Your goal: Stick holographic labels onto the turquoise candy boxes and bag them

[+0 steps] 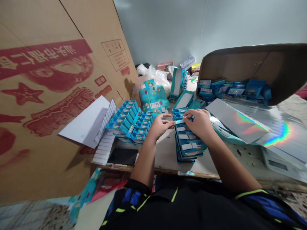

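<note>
My left hand [161, 126] reaches in from the left, its thumb and a finger pinched on one end of a small shiny strip [179, 121]. At the strip's other end are the closed fingers of my right hand [197, 122]. Both hands are over a row of small blue boxes [192, 147], several with white labels or flaps on top. Left of my left hand stand more blue boxes [123, 116] in packed rows. Flat blue printed cartons [154, 95] lie behind them.
A large cardboard box [59, 80] rises at the left. At the right back, an open carton [242, 64] holds blue packs. Shiny sheets [240, 121] lie at the right, near a scale [277, 164]. A dark phone [123, 156] rests by the table's front edge.
</note>
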